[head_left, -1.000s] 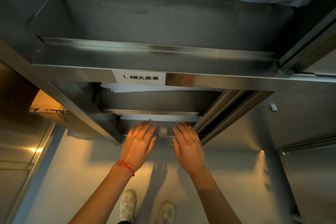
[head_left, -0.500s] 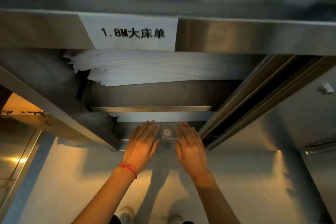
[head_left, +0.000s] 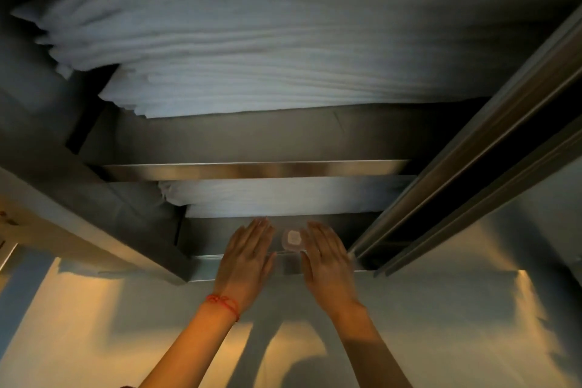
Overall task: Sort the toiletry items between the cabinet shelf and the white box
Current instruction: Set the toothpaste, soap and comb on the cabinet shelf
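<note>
Small clear container (head_left: 293,240) sits on lowest cabinet shelf (head_left: 327,271), between both hands. Left hand (head_left: 248,257) and right hand (head_left: 327,261): fingers straight, flat, grip holding nothing. Folded white linens (head_left: 252,72) on shelves above.

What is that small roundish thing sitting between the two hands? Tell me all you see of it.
The small clear container looks like translucent plastic, roundish, with a pale square label on top. It lies flat on the steel cabinet shelf, between the left hand and right hand. The right hand's fingers appear to touch its edge; contents unreadable.
</note>
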Tool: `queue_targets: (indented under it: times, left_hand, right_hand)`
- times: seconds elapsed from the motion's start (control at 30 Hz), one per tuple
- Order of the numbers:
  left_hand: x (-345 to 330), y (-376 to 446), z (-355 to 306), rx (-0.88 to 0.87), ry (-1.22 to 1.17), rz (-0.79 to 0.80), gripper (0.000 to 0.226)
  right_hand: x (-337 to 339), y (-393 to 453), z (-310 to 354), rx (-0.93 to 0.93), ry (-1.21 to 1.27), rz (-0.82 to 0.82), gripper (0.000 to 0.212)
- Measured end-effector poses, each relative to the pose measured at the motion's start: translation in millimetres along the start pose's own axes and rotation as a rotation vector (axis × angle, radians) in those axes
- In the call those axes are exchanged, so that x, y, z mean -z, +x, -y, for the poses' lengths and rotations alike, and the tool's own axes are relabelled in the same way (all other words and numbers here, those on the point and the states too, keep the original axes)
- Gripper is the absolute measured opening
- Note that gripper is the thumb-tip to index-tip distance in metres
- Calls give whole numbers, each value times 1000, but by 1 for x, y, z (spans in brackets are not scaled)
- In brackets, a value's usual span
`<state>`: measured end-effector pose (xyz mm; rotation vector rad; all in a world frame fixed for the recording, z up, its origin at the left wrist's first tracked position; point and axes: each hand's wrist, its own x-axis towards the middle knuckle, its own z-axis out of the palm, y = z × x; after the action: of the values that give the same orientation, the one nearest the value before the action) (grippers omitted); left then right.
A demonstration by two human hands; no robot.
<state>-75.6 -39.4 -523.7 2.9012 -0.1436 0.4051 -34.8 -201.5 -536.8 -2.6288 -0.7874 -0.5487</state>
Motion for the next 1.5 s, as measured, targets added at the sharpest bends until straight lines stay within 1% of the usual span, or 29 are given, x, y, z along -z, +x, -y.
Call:
queue_targets:
  times: [0.1, 0.13, 0.23, 0.33, 0.4, 0.47, 0.53, 0.63, 0.7, 0.87, 1.03, 1.2, 1.33, 1.37, 1.43, 1.5]
  left_hand:
    - [-37, -2, 14, 10, 3, 11, 48]
    - [-48, -3, 19, 11, 2, 12, 48]
    - [-79, -6, 32, 18, -6, 13, 47]
    - [-109, -5, 42, 35, -18, -3, 46]
    - [-129, -5, 48, 42, -20, -7, 46]
    - [-148, -5, 51, 46, -33, -12, 46]
    - [-165, -5, 55, 48, -32, 0, 51]
    - [-186, -10, 61, 70, -37, 21, 46]
    - [-198, -14, 67, 84, -31, 24, 46]
    - [-223, -24, 78, 68, -9, 47, 48]
    - [-238, -27, 91, 44, 46, 86, 48]
    - [-246, -26, 103, 36, 71, 27, 46]
    - [-252, -18, 105, 38, 66, 13, 41]
    - [-254, -16, 105, 43, 67, 20, 43]
    - [-255, -12, 105, 89, 59, 71, 57]
    - [-258, -9, 107, 122, 46, 68, 63]
  right_hand:
    - [-45, -8, -11, 34, -4, -57, 26]
    - [-58, -11, -14, 39, -3, -69, 29]
    - [-94, -18, -23, 59, 5, -64, 48]
    - [-124, -25, -31, 74, -19, -66, 38]
    - [-142, -28, -37, 84, -37, -82, 37]
    - [-158, -32, -43, 86, -43, -91, 45]
    - [-173, -36, -49, 84, -38, -95, 53]
    - [-198, -47, -55, 80, -43, -121, 47]
    - [-210, -53, -57, 81, -60, -126, 53]
    - [-232, -63, -61, 66, -69, -78, 58]
    - [-248, -68, -62, 72, -95, -71, 52]
    - [-263, -68, -66, 68, -71, -92, 53]
    - [-274, -69, -73, 68, -87, -76, 47]
    - [-277, -70, -75, 71, -87, -65, 44]
    - [-280, -71, -77, 70, -89, -35, 41]
    - [-281, -71, -78, 56, -104, -15, 42]
